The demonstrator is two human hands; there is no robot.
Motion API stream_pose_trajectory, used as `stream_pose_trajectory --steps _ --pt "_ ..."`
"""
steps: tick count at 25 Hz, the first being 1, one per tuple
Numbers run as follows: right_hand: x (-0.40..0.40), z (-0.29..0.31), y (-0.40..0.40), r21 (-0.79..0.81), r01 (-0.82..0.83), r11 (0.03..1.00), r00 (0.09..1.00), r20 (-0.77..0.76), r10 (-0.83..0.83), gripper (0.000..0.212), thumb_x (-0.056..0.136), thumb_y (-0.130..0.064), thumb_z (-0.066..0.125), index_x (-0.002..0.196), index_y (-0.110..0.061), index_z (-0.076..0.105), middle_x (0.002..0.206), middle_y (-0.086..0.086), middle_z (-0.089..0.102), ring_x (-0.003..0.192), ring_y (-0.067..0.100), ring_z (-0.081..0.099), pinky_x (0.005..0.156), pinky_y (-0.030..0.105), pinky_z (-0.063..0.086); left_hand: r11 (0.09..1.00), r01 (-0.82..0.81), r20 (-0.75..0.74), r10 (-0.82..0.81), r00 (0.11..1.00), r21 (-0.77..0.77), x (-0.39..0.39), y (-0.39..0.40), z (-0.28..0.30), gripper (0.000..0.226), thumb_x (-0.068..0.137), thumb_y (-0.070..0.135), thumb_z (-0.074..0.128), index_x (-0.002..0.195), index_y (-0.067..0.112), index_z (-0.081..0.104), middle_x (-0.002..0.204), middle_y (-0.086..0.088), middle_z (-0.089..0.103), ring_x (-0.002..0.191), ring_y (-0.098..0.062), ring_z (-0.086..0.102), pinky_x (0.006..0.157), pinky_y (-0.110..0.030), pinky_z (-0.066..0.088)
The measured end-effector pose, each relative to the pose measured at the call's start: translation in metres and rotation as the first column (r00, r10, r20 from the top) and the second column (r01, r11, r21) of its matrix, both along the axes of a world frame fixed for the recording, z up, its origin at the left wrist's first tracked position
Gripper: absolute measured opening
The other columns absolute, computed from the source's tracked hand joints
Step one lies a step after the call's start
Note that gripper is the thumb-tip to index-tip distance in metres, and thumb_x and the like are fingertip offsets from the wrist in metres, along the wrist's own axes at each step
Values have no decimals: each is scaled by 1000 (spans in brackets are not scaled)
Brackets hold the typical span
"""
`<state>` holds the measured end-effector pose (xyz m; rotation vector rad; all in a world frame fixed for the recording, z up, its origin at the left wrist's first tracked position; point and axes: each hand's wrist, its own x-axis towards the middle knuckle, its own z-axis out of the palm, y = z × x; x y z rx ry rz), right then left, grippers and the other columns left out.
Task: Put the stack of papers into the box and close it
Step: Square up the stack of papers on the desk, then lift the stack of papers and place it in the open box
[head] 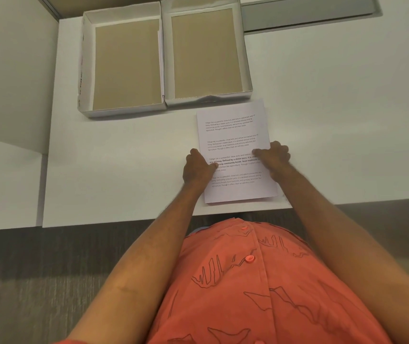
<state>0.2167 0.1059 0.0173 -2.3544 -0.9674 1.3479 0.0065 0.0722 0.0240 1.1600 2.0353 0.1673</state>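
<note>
Top sheet of the stack of papers (235,147): four printed paragraphs of one repeated text, partly legible, beginning "Village life is a peaceful, close-knit, and nature-connected way of living. Defined by a slower pace, it is centered around strong community bonds, local traditions, and primary activities like agriculture." The third paragraph is partly in bold. Red marks on the left outer wall of the box (80,78) are illegible.

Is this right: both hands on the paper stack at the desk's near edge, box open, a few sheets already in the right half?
Not quite. The head view shows both halves of the box empty, only bare brown bottoms. The rest holds: left hand and right hand grip the paper stack near the desk edge.
</note>
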Motion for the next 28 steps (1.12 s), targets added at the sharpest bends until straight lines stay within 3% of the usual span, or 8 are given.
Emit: stream_pose_trajectory --steps 4,8,13,16,18,20,24,28 --pt "5 3 6 71 36 997 989 -145 -26 52 84 -14 77 129 -1 53 131 17 65 114 34 67 89 40 58 1000 3 15 -3 1000 5 -1 1 -2 63 87 36 78 131 7 42 132 -12 55 119 -34 62 84 -42 49" --pt "2 22 4 125 11 992 977 -215 16 38 89 -10 70 126 -9 63 128 13 71 110 31 70 96 46 59 1000 -16 54 15 998 21 -6 0 -8 62 85 37 79 127 9 44 128 -11 57 113 -31 64 85 -43 54" --pt "-21 72 -24 410 -320 854 942 43 333 38 99 -25 63 136 -24 56 119 -9 67 102 17 64 85 31 47 987 -157 261 141 955 44 -16 2 -19 52 82 31 83 115 10 49 120 -8 61 108 -28 66 76 -35 51" --pt "-20 100 -29 513 -397 761 904 75 421 34 100 -26 63 134 -30 58 119 -14 70 99 13 66 78 24 47 932 -340 652 336 680 -125 -28 0 -8 82 81 33 87 145 14 40 136 -7 59 124 -28 59 96 -39 47" --pt "-13 114 -31 599 -348 721 893 -24 450 32 99 -20 63 129 -30 62 116 -20 70 102 10 68 84 25 52 938 -330 841 259 476 -102 -39 0 8 82 82 27 85 150 21 39 144 -5 60 133 -22 54 109 -41 39" --pt "-5 121 -33 669 -233 706 887 -151 436 31 96 -8 64 121 -26 66 112 -15 71 104 9 67 88 28 54 938 -345 919 107 380 34 -46 4 32 67 84 23 81 143 17 51 138 -4 65 130 -21 57 108 -38 45" --pt "7 118 -28 730 -3 683 924 -259 280 35 97 -5 66 112 -36 59 112 -3 67 105 11 64 92 42 56 878 -344 839 -110 533 334 -41 14 77 39 98 8 65 135 5 55 123 -12 67 120 -33 62 105 -43 53" --pt "10 104 -27 679 176 713 904 -398 156 53 97 5 60 138 -27 51 121 -14 66 117 0 62 98 23 53 866 -253 756 -194 625 431 -28 21 93 35 99 11 62 134 11 56 129 -11 68 121 -31 63 105 -42 54"
